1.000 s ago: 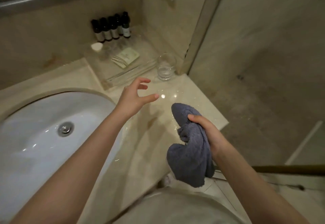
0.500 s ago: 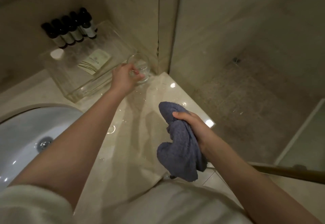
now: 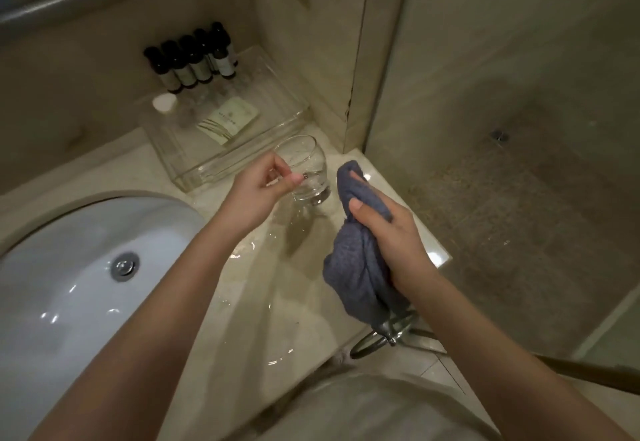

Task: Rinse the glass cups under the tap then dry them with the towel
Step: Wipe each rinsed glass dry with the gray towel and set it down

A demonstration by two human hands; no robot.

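Note:
My left hand (image 3: 258,191) grips a clear glass cup (image 3: 308,172) by its side and holds it tilted just above the marble counter (image 3: 304,288), its mouth turned up and to the left. Close on its right, my right hand (image 3: 388,229) clutches a bunched blue-grey towel (image 3: 356,267). The towel's upper fold nearly touches the cup, and its lower part hangs down past the counter's edge. The white sink (image 3: 62,288) with its metal drain (image 3: 124,265) lies to the left. No tap is in view.
A clear tray (image 3: 277,128) at the back holds several dark toiletry bottles (image 3: 194,59), a white cap and a paper packet. A metal towel ring (image 3: 384,336) hangs below the counter's front edge. A glass shower wall (image 3: 485,128) stands on the right. Water streaks wet the counter.
My left hand took the cup from the counter's back corner and brought it nearer, tilted. My right hand rose with the towel towards the cup.

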